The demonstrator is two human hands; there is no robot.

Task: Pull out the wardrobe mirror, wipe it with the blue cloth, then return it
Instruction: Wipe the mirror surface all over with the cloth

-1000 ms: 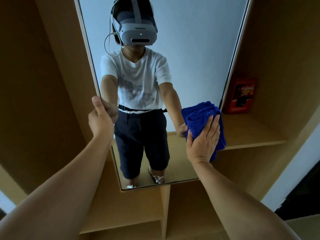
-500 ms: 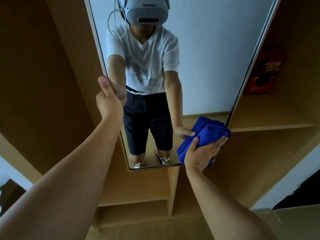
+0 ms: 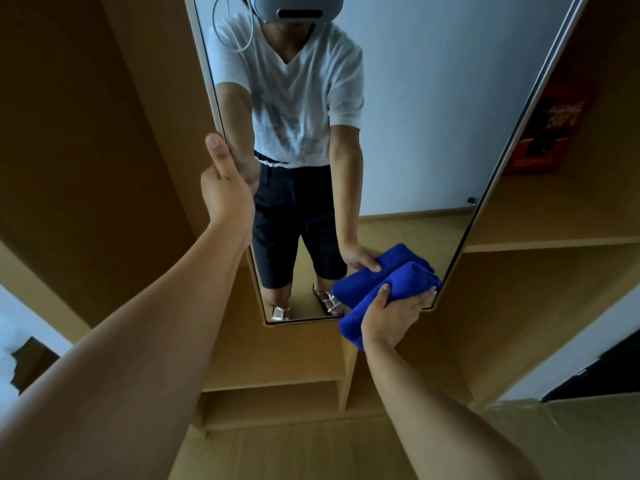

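Wooden wardrobe panels (image 3: 86,150) fill the view on every side, pale tan boards with open compartments below and a shelf (image 3: 554,242) off to the right.

Nearest the camera, two bare forearms reach forward and up from the bottom corners. Behind them, low down, a vertical divider (image 3: 347,368) separates two lower compartments.

Farther in, the right hand (image 3: 391,317) lies over the blue cloth (image 3: 408,278), which is folded into a thick roll. Its fingers (image 3: 420,299) are spread almost straight across the fabric, the thumb curving over the near edge, and the cloth is pressed against the lower right corner of the mirror (image 3: 433,133). Part of the cloth hangs below the mirror's bottom edge.

Higher and to the left, the left hand (image 3: 225,188) holds the mirror's left edge: the thumb lies upright along the front of the pale frame, and the other fingers are hidden behind it, so how tightly they curl cannot be told.

The mirror stands out from the wardrobe as a tall panel that looks narrower toward its lower end. Its glass reflects a person in a white T-shirt, dark shorts and sandals, wearing a grey headset, with a plain light wall behind.

Farthest back, on the right shelf, a red box (image 3: 543,133) stands in shadow against the rear panel.
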